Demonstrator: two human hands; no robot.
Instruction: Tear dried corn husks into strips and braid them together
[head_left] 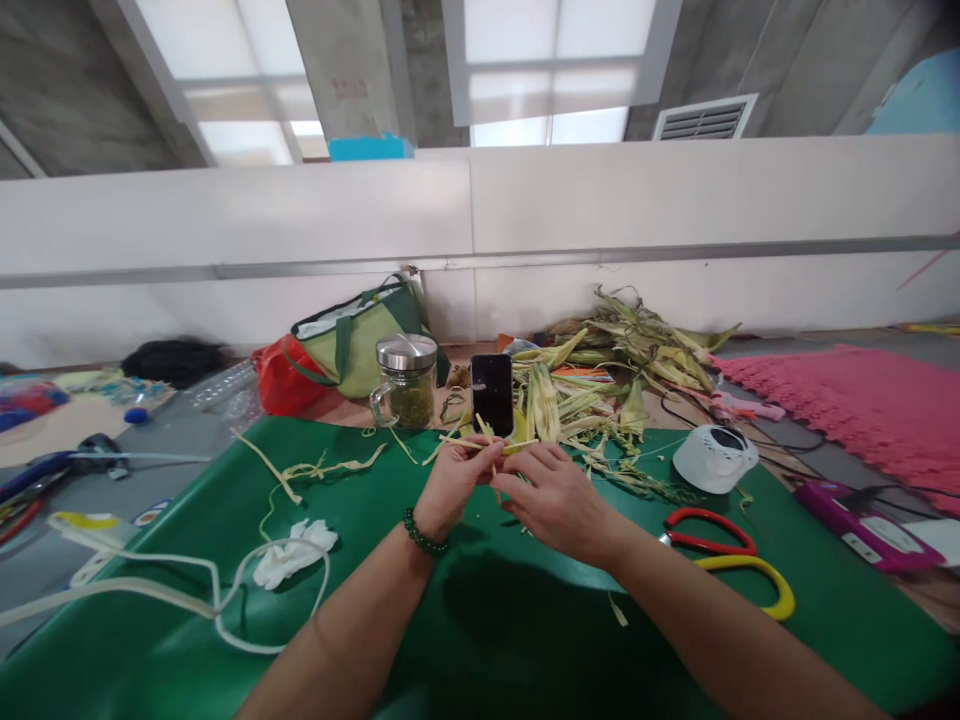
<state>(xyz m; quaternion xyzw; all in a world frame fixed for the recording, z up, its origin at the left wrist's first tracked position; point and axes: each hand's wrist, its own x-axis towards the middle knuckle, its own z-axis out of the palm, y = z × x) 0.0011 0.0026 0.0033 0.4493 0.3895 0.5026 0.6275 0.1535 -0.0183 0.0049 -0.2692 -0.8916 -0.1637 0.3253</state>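
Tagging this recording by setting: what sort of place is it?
Probably a craft workspace, perhaps a shared workshop. What look like dried corn husks are heaped behind a green mat, large scissors lie on it, and a low white partition runs behind.

bright window backlight, soft shadows

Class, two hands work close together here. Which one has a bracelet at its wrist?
The left hand: a dark green beaded bracelet circles its wrist, while the right hand has a bare wrist.
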